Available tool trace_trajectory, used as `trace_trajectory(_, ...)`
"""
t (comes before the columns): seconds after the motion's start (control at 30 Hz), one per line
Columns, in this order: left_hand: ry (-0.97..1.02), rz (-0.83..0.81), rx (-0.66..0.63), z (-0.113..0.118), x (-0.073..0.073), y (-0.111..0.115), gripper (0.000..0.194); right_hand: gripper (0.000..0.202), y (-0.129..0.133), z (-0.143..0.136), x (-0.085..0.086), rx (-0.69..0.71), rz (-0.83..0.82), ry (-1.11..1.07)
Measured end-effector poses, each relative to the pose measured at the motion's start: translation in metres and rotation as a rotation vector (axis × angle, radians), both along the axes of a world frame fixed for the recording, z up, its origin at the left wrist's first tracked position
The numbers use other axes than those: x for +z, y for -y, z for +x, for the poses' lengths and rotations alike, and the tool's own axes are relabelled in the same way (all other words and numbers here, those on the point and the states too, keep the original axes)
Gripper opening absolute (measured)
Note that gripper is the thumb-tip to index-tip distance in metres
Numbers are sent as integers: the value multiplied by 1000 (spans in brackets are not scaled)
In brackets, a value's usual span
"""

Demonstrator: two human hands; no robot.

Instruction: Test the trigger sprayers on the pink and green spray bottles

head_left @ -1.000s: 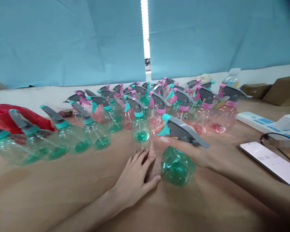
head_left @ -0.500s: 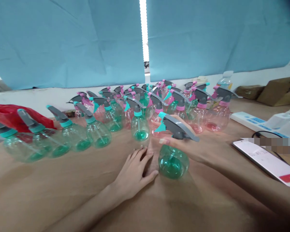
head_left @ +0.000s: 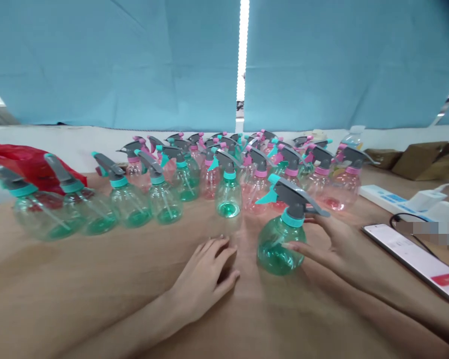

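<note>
A green spray bottle (head_left: 279, 244) with a turquoise collar and grey trigger head stands on the table in front of me. My right hand (head_left: 331, 239) is around its right side, thumb across the body, other fingers partly hidden behind it. To the left of that bottle, my left hand (head_left: 211, 271) lies palm down on the tabletop, fingers stretched and slightly apart, holding nothing. Just beyond it stands another green spray bottle (head_left: 229, 194). Further left is a row of green spray bottles, among them one (head_left: 131, 204) with its nozzle pointing up to the left.
Several pink and green spray bottles crowd the back, including a pink spray bottle (head_left: 342, 189) at the right. A red plastic bag (head_left: 26, 162) lies at far left. On the right are a phone (head_left: 411, 254), a power strip (head_left: 383, 197) and a cardboard box (head_left: 428, 159).
My right hand has gone from the front bottle's neck down to its body, so the turquoise collar now shows. My left hand stays on the table. The whole view has shifted slightly.
</note>
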State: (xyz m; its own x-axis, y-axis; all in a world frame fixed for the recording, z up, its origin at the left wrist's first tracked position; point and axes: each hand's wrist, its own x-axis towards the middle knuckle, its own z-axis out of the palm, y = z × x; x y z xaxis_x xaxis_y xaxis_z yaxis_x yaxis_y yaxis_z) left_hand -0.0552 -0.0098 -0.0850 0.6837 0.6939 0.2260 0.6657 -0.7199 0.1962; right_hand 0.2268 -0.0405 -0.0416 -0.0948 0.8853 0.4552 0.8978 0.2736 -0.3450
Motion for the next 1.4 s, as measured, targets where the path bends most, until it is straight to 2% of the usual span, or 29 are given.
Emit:
trace_trajectory(0.13, 60, 76, 37, -24, 3, 3, 22, 48, -6, -31, 14, 65, 28, 19)
trace_trajectory(0.2, 74, 103, 61, -38, 4, 2, 20, 39, -16, -53, 16, 156, 17, -29)
trace_trajectory(0.27, 77, 118, 94, -52, 4, 0, 19, 38, -31, -76, 15, 214, 42, -102)
trace_trajectory(0.43, 87, 91, 194, -78, 5, -5, 18, 47, -67, -128, 14, 187, 30, -27)
trace_trajectory(0.57, 103, 87, 233, -82, 6, -7, 15, 51, -89, -154, 20, 184, -14, 18)
trace_trajectory(0.9, 138, 44, 197, -76, 2, -4, 17, 57, -117, -166, 22, 123, -56, 40)
trace_trajectory(1.13, 92, -7, 150, -74, 2, -2, 41, 65, -127, -169, 18, 108, -33, 47)
trace_trajectory(1.3, 34, -57, 133, -75, 2, -2, 50, 69, -122, -168, 12, 131, 3, 30)
trace_trajectory(1.4, 35, -60, 121, -75, 3, -1, 50, 60, -109, -155, 11, 139, 35, -14)
